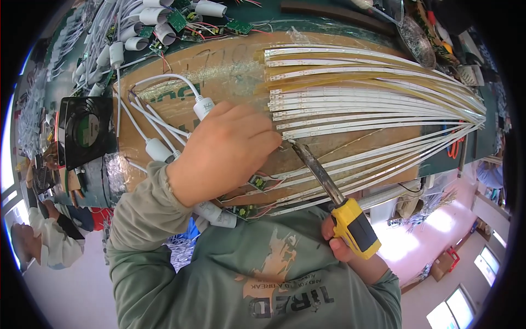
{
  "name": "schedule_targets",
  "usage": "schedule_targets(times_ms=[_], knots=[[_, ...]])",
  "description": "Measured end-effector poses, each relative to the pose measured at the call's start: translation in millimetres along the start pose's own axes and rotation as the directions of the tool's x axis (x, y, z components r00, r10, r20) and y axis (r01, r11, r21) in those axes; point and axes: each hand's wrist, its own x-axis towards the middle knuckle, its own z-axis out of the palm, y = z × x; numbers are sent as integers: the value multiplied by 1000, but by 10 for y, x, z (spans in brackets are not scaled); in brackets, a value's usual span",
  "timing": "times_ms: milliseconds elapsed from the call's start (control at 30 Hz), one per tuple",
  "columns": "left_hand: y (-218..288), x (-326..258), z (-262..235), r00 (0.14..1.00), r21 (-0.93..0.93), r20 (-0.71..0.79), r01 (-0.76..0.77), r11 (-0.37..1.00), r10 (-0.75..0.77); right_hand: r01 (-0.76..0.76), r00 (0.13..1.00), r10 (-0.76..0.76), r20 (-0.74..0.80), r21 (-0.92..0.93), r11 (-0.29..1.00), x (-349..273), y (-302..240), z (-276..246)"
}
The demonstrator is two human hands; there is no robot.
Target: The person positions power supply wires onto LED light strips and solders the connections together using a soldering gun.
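My left hand (227,148) reaches across the cardboard, its fingers closed in a pinch by the end of a white LED strip (329,127). What the fingertips hold is hidden under the hand. My right hand (341,241) grips the yellow-and-black handle of a soldering iron (323,175). The iron's dark tip points up-left, close to the left fingertips and the strip end. Several LED strips fan out to the right. White cylindrical housings with cables (158,149) lie around the left hand. Below it, small green circuit boards (257,182) with red and white wires sit beside the lower strips.
The cardboard sheet (230,63) covers a green table. A black square fan (86,131) stands left. At the back left are piled cabled housings and circuit boards (177,21). A dark metal dish (416,41) lies back right. Another person (52,241) is at the far left.
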Motion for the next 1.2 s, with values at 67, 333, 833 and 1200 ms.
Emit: schedule_targets(times_ms=[67, 333, 833, 1200], knots=[[2, -3, -4, 1000, 6, -2, 3, 1000, -3, -5, 1000, 6, 15, -15, 1000, 13, 3, 1], [11, 14, 9, 1000, 6, -9, 5, 1000, -5, -57, 998, 58, 7, -86, 995, 11, -21, 2], [-15, 0, 26, 999, 1, -32, -5, 1000, 5, -77, 995, 82, 62, -67, 995, 45, -8, -26], [5, 2, 28, 1000, 32, -19, -8, 999, 8, 29, 1000, -31, 6, 208, 978, 21, 45, 23]])
